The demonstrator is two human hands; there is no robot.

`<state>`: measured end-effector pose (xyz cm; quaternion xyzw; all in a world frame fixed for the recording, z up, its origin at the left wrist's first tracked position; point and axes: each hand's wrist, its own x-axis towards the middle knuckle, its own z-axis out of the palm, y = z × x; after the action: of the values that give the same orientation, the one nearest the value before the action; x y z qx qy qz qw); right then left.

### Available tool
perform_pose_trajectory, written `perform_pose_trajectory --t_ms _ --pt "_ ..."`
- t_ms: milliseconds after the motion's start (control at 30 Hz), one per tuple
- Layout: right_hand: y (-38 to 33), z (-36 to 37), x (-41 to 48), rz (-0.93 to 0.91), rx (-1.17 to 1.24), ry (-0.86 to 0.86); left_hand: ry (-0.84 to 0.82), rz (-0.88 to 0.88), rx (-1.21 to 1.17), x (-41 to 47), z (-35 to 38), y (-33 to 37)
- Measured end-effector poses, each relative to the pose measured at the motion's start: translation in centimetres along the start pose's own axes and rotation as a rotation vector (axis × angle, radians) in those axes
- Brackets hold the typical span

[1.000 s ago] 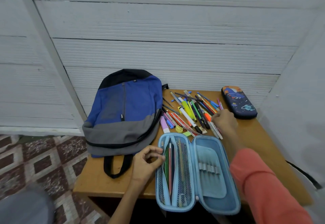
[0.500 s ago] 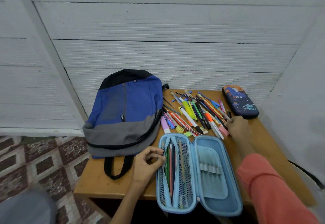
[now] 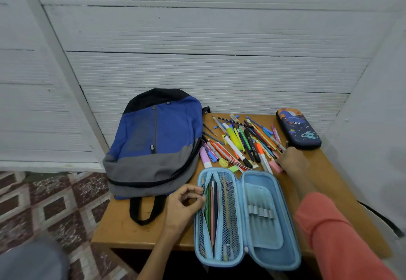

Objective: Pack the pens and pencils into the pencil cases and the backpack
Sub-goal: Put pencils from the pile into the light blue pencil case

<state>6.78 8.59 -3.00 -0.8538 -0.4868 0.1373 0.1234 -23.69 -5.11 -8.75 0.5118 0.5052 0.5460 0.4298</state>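
An open light-blue pencil case lies at the table's front edge, with several pencils in its left mesh pocket. My left hand pinches that pocket's left edge. A loose pile of pens and pencils lies behind the case. My right hand rests at the pile's near right corner with its fingers curled down beside a pink eraser. A dark pencil tip sticks out past the knuckles. A blue and grey backpack lies zipped shut on the left. A dark printed pencil case sits shut at the back right.
The small wooden table stands in a corner of white walls, with a wall close on the right. Its left edge drops to a patterned tiled floor. The backpack's strap loops toward the front edge.
My right hand has slid from the middle of the pile's right side toward the near right corner, dragging some pens outward. My left hand has stayed at the mesh pocket.
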Motion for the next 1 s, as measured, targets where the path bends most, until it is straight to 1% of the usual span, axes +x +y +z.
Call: perform_pose_trajectory --t_ms 67,167,333,433,500,600,667,767,800,867,933,1000 --pt "0.1 0.0 -0.1 -0.004 0.025 0.013 -0.004 -0.003 0.011 0.0 0.0 0.0" --pt "0.3 -0.2 -0.5 -0.025 0.149 0.063 -0.008 -0.002 0.016 0.0 0.0 0.1" --pt "-0.7 -2.0 -1.9 -0.099 0.534 0.199 -0.007 -0.008 0.014 -0.1 0.0 0.2" --pt "-1.6 -3.5 -2.7 -0.175 0.729 0.154 -0.007 -0.013 0.019 -0.1 0.0 0.2" --pt "-2.3 -4.3 -3.4 -0.231 0.785 0.037 -0.012 -0.006 0.021 -0.1 0.0 0.2" --pt "-3.8 -5.1 -4.6 -0.399 0.688 -0.217 -0.008 0.002 0.01 -0.1 0.0 0.2" --pt "-4.9 -5.3 -5.6 -0.569 0.52 -0.383 -0.006 0.002 0.006 -0.1 0.0 0.3" --pt "-6.5 -4.8 -7.3 -0.844 0.206 -0.578 -0.013 0.0 0.004 -0.1 0.1 0.2" --pt "-7.1 -4.4 -7.8 -0.886 0.134 -0.64 -0.014 0.002 0.004 -0.1 0.0 0.1" --pt "-8.1 -3.4 -8.9 -0.909 0.019 -0.74 -0.01 0.022 0.001 -0.1 -0.1 0.0" --pt "-8.9 -2.6 -9.6 -0.932 -0.098 -0.756 0.001 0.046 -0.015 0.0 -0.2 -0.1" --pt "-9.3 -2.2 -9.7 -0.937 -0.139 -0.75 0.005 0.054 -0.026 0.1 -0.2 -0.3"
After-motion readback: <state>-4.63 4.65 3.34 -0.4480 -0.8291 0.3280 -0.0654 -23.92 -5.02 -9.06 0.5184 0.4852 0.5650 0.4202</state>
